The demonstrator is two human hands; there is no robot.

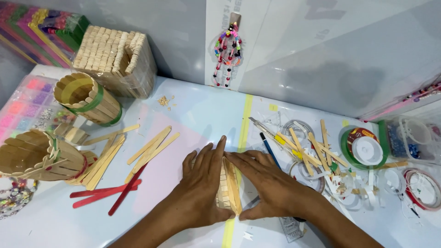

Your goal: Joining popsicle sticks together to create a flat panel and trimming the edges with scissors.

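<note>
We press a stick panel [228, 186] between our left hand [202, 188] at 9 o'clock and right hand [268, 183] at 3 o'clock, palms flat, fingers hiding most of it.

Pale wooden stick panel [228, 186], ridged like a small roof, near desk edge, centre, long axis near-to-far.
</note>
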